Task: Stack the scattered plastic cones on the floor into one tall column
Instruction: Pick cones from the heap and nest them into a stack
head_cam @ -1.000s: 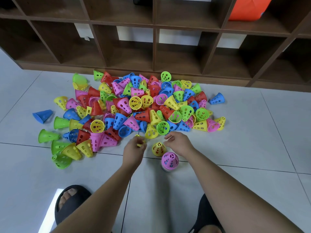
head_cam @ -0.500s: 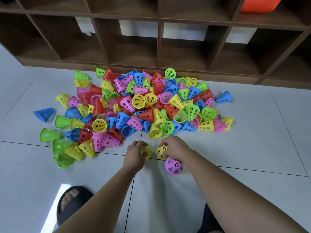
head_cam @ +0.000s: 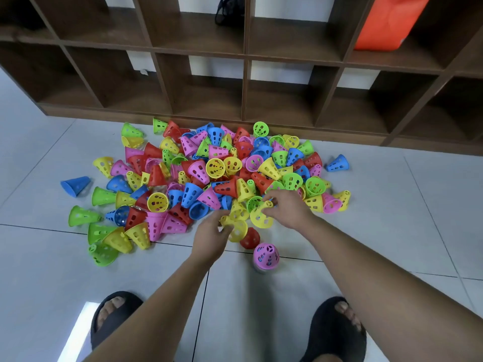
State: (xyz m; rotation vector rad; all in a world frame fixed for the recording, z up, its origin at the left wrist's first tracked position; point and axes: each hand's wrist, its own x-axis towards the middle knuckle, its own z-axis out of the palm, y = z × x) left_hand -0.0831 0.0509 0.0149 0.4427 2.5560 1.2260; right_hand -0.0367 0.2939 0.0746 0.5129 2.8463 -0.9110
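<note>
Both hands work at the near edge of the cone pile (head_cam: 209, 173) on the floor (head_cam: 392, 231). Left hand (head_cam: 211, 237) grips a yellow cone (head_cam: 239, 231); right hand (head_cam: 287, 209) pinches a second yellow cone (head_cam: 260, 218) just beside it. A pink cone (head_cam: 266, 256) stands apart, nearer the feet.

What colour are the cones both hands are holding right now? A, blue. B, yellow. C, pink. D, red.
B: the left hand grips a yellow cone, and the right hand pinches another yellow cone.
</note>
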